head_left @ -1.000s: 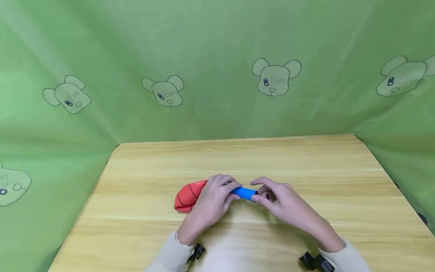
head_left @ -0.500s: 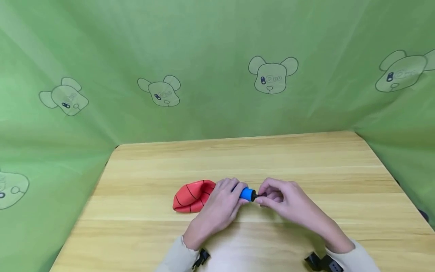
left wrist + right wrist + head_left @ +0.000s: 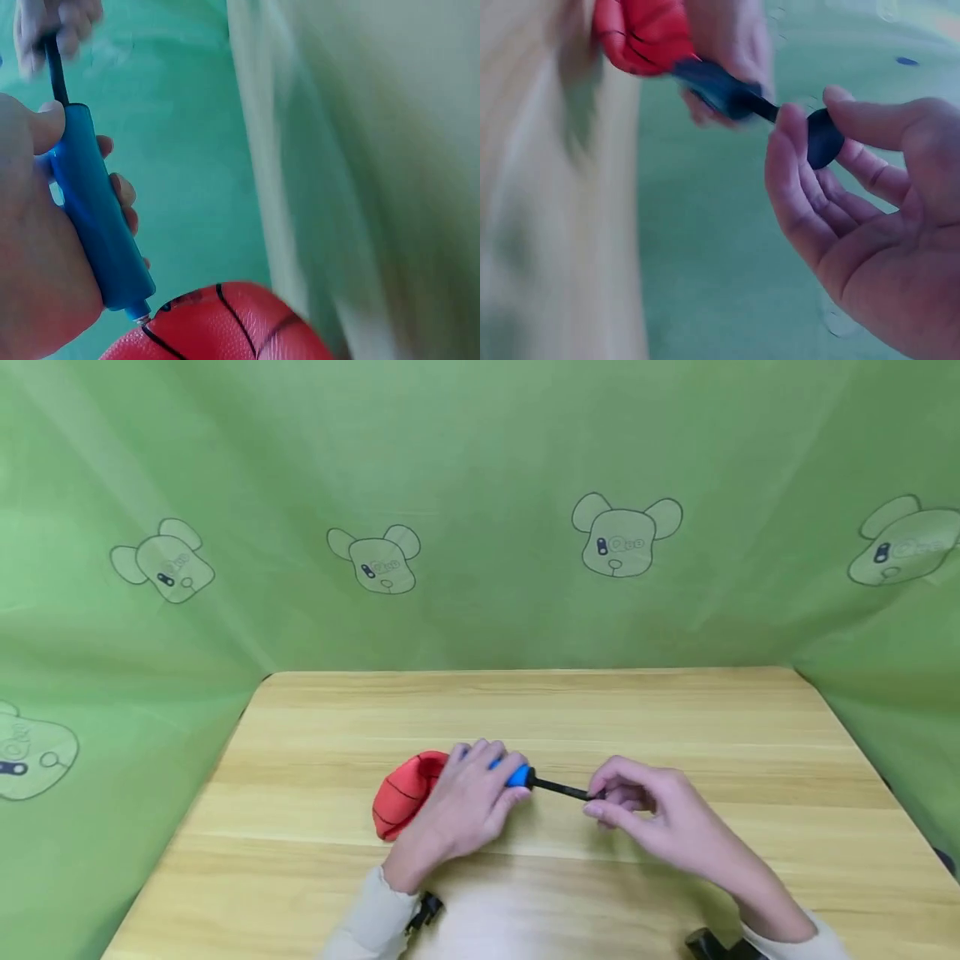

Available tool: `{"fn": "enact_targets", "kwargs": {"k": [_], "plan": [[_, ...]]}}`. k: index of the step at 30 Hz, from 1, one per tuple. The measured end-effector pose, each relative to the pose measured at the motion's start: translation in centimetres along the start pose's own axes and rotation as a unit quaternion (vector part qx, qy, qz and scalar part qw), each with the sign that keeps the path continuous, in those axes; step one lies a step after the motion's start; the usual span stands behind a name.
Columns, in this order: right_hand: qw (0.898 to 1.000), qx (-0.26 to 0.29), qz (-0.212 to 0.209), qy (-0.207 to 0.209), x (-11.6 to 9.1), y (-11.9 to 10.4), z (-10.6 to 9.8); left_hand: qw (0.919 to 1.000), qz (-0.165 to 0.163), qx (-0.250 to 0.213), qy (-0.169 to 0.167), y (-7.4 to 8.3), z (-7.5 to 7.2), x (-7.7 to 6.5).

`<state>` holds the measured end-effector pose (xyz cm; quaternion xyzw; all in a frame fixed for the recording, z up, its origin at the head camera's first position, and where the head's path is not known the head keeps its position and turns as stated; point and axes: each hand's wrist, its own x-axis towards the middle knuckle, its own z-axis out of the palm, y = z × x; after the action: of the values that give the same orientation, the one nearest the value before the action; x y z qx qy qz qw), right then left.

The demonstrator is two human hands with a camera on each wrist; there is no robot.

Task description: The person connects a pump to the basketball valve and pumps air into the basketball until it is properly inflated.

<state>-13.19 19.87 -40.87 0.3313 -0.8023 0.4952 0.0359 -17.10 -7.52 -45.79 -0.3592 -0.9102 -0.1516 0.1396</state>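
Note:
A blue hand pump (image 3: 97, 202) is gripped round its barrel by my left hand (image 3: 465, 802). Its nozzle end meets a red ball with black lines (image 3: 405, 797), which looks soft and caved in on one side. In the left wrist view a small metal needle shows where the pump touches the ball (image 3: 225, 322). The black pump rod (image 3: 558, 788) stands pulled out of the barrel toward the right. My right hand (image 3: 660, 810) pinches the round black knob (image 3: 825, 140) at the rod's end between thumb and fingers.
A light wood table (image 3: 600, 718) lies under both hands. Green cloth (image 3: 487, 460) printed with bear heads hangs behind it and at both sides. Black wrist camera mounts (image 3: 425, 912) sit at the cuffs.
The right hand has drawn the knob to the right, so a long stretch of black rod now shows. The left hand and pump first shifted right, then back left.

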Motion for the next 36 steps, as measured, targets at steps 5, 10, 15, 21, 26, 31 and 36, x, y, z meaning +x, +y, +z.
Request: {"fn": "enact_targets", "kwargs": {"k": [5, 10, 15, 21, 26, 31, 36], "plan": [[0.998, 0.053, -0.018, -0.04, -1.0, -0.7, -1.8, 0.9991, 0.001, -0.036, 0.021, -1.6, -0.8, -1.0], [0.991, 0.114, -0.039, -0.055, -0.6, -0.1, -1.4, 0.9986, 0.028, -0.033, 0.031, -1.3, -1.0, -1.0], [0.989, 0.133, -0.027, -0.061, 0.8, 0.9, 0.9, 0.9974, 0.058, -0.039, 0.018, -0.6, -0.5, -0.7], [0.991, 0.114, 0.028, -0.058, 3.1, 1.8, 3.8, 0.9966, 0.043, -0.066, 0.024, -0.8, -0.4, -1.0], [0.989, 0.119, 0.033, -0.082, 3.6, 1.1, 3.4, 0.9923, 0.026, -0.118, 0.03, -1.2, -0.7, -1.4], [0.984, 0.139, -0.004, -0.114, 2.4, -0.3, 0.4, 0.9895, 0.014, -0.143, 0.018, -1.9, -1.2, -1.5], [0.975, 0.173, -0.046, -0.129, 1.2, -0.7, -1.5, 0.9853, 0.008, -0.17, 0.016, -2.3, -2.0, -2.0]]}}
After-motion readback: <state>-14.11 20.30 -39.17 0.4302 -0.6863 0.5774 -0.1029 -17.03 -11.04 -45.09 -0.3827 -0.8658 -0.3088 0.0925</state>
